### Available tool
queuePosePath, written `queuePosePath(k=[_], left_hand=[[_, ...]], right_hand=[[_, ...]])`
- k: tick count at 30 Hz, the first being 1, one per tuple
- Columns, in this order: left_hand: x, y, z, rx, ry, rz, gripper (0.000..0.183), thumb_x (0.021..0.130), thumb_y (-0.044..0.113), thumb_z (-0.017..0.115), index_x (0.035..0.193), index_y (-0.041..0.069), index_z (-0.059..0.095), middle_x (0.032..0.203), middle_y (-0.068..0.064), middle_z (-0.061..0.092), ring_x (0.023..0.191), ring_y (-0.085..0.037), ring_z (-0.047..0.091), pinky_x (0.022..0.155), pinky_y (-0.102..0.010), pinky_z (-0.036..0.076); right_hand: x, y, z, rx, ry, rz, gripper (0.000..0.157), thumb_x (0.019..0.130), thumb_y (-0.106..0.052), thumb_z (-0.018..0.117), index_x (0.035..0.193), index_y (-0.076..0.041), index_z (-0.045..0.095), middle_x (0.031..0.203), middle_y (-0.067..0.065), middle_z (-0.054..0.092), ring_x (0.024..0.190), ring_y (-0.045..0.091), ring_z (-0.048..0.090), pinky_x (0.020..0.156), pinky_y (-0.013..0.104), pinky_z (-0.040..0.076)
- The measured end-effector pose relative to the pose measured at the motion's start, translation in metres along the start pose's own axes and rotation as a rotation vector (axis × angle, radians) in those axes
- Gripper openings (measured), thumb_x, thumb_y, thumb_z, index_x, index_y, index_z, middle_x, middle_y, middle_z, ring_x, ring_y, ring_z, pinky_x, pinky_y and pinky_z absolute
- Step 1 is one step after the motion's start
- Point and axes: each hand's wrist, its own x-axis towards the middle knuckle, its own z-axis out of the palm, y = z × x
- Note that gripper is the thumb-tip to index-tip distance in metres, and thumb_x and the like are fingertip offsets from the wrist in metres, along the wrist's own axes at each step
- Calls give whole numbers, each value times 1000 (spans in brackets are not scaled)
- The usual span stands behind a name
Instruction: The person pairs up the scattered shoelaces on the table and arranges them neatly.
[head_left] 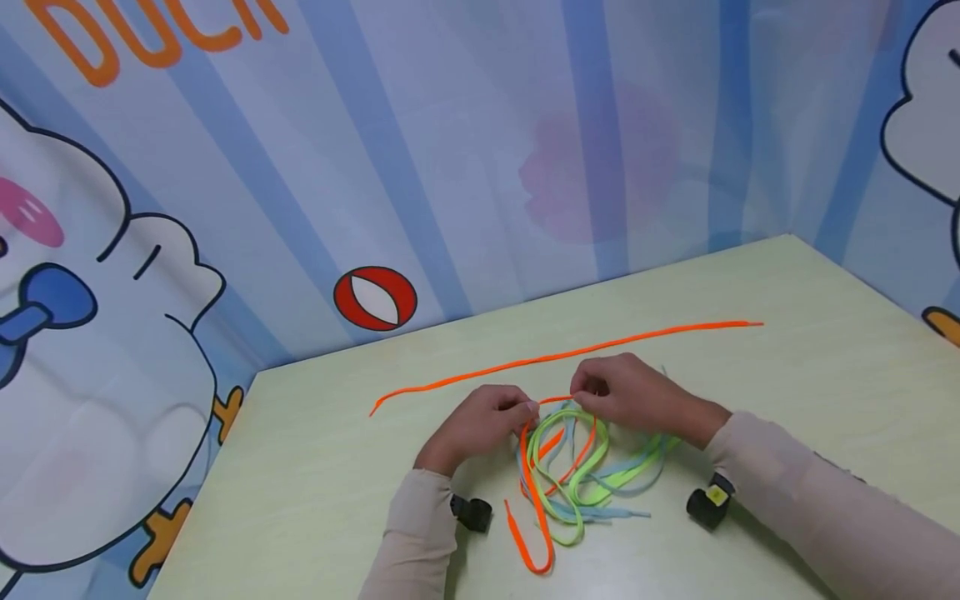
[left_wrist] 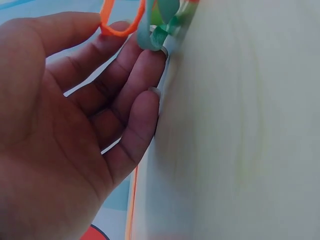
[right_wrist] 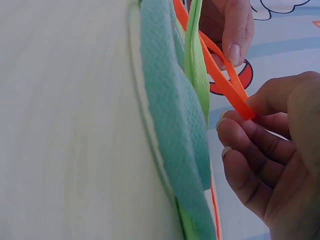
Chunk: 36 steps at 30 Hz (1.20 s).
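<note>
A tangle of orange (head_left: pixel 534 500), lime green (head_left: pixel 577 492) and light blue (head_left: pixel 622 471) shoelaces lies on the pale green table (head_left: pixel 787 400) in front of me. My left hand (head_left: pixel 528 408) and right hand (head_left: pixel 581 392) meet at its far edge, a short stretch of the orange lace between them. In the right wrist view, my right hand's thumb and forefinger (right_wrist: pixel 252 107) pinch the orange lace (right_wrist: pixel 225 75) beside the blue lace (right_wrist: pixel 170 115) and the green lace (right_wrist: pixel 196 60). In the left wrist view, my left hand (left_wrist: pixel 112 20) holds an orange loop (left_wrist: pixel 117 30) at its fingertips, with its lower fingers resting against the table.
A second orange lace (head_left: pixel 570 354) lies stretched out almost straight across the table behind my hands. Cartoon-printed walls (head_left: pixel 450 167) enclose the table at the back, left and right. A black wrist camera (head_left: pixel 472 512) sits under each forearm.
</note>
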Motion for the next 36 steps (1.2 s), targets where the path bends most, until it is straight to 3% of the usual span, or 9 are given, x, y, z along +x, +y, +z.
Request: queuePosePath(k=[16,29,36], left_hand=[[-2,-5,-1,-114,61,-2,28,101,38,59,91,14,70,89,-1,70,88,-20,64,81,-38,50],[0,-7,-3,-206,63,3,36,99,43,61,87,10,67,89,-6,70,89,-24,63,82,-38,49],[-3,-9,-6,-284,46,26,42,99,42,61,80,5,58,78,-11,64,86,-26,66,84,-38,47]], right_hand=[[-1,0,1,-7,5,9,8,92,-9,63,96,-11,70,77,-8,62,70,12,56,66,30,50],[-2,2,1,33,8,23,19,90,-5,56,102,-10,71,76,-5,61,69,14,54,63,30,48],[0,1,1,24,-3,57,24,89,-5,56,105,-8,73,79,-5,62,72,15,55,65,31,49]])
